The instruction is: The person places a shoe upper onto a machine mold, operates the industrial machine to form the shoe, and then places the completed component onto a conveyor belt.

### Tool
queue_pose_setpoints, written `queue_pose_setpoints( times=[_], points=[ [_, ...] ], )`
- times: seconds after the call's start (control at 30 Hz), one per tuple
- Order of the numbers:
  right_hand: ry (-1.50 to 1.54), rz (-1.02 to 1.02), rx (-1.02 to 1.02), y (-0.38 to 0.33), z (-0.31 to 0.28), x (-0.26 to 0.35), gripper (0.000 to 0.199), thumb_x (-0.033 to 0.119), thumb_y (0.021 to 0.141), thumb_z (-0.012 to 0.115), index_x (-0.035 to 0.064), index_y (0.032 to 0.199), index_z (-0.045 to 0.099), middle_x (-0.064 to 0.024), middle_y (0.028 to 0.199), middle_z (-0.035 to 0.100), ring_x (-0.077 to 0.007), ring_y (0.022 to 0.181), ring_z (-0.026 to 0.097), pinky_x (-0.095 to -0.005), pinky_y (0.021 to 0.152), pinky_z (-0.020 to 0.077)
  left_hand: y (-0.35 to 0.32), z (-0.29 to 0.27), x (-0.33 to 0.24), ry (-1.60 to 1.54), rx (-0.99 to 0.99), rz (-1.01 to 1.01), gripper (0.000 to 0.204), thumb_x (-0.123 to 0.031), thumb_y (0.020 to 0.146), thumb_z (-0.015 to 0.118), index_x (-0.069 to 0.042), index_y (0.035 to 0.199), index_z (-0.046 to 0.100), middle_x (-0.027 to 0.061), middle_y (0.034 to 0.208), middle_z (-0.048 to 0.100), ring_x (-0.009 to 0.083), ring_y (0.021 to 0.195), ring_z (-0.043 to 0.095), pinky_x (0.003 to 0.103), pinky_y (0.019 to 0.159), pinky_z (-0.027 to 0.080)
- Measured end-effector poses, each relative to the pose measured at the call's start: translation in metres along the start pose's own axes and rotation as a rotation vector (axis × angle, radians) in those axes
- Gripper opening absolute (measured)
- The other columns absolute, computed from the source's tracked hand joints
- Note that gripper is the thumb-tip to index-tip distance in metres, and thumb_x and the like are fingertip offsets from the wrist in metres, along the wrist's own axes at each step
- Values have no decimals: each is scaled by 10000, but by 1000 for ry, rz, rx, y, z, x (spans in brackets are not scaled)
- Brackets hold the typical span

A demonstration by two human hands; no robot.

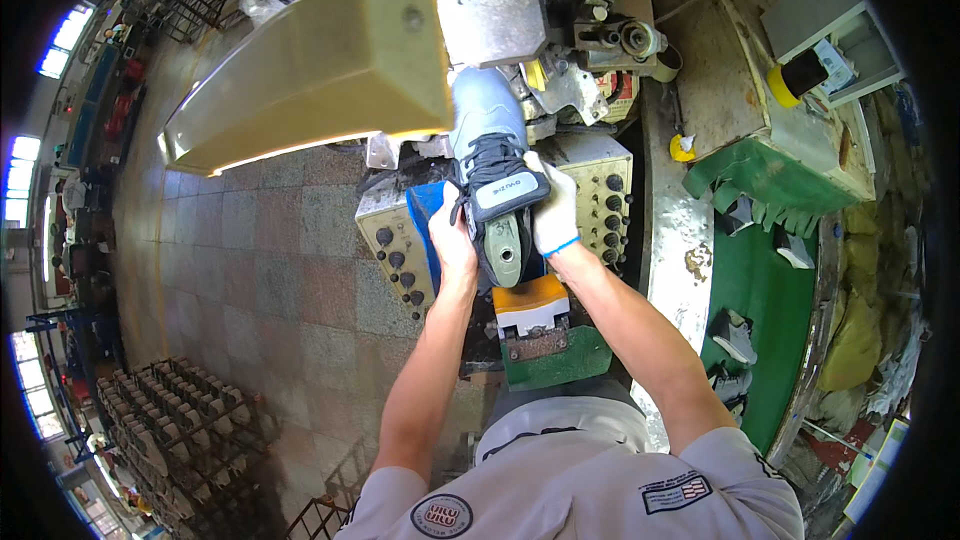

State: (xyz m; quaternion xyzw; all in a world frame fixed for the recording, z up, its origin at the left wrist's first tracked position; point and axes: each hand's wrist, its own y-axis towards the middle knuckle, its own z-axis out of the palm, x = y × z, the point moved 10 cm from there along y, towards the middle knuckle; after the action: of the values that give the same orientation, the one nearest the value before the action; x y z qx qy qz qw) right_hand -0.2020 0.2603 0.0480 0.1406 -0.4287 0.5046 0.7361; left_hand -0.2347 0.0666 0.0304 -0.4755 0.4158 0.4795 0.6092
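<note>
A blue-grey shoe upper [487, 135] with dark laces and a padded tongue is fitted over a green shoe last [503, 252]. Its toe points away from me, up against the metal parts of a machine [487, 5]. My bare left hand [452, 232] is closed on the left side of the shoe near the heel opening. On the opposite side, my right hand [556, 205], in a white glove with a blue cuff edge, wraps round the shoe by the tongue. The undersides of the shoe and most fingertips are hidden.
A yellowish machine cover [330, 60] juts out at upper left. Control boxes with black knobs [612, 205] flank the shoe. An orange pad [530, 293] sits just below the heel. At right, shoes [735, 335] lie on a green conveyor [770, 300]; a rack [175, 420] stands lower left.
</note>
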Motion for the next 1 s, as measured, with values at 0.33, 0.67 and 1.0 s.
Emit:
queue_pose_setpoints(
  times=[0.33, 0.67, 1.0],
  points=[
    [11, -11, -151, -127, -125, 112, 462, 195, 1056, 449, -118, 1393, 408, -287, 1282, 583, -369, 1032, 676, -393, 743, 603, -165, -96, 141, 721, -313, -440, 884, -407, 799, 808, 141, 1385, 439, 319, 1177, 648, 432, 1105, 634, 444, 946, 488],
    [-242, 52, -171, -152, -114, 136, 481, 151, 1033, 517, -114, 1417, 399, -286, 1267, 602, -364, 1015, 698, -365, 731, 628, -177, -99, 262, 275, -445, -346, 605, -340, 785, 825, 65, 1186, 623, 279, 1098, 697, 402, 1056, 673, 449, 887, 509],
    [-228, 114, -7, -159, -113, 157, 495, 133, 1007, 536, -118, 1416, 412, -272, 1247, 625, -351, 1026, 695, -384, 794, 617, -195, -112, 124, 478, -227, -442, 600, -254, 630, 884, 114, 1050, 666, 195, 979, 738, 271, 862, 712, 381, 788, 551]
  ],
)
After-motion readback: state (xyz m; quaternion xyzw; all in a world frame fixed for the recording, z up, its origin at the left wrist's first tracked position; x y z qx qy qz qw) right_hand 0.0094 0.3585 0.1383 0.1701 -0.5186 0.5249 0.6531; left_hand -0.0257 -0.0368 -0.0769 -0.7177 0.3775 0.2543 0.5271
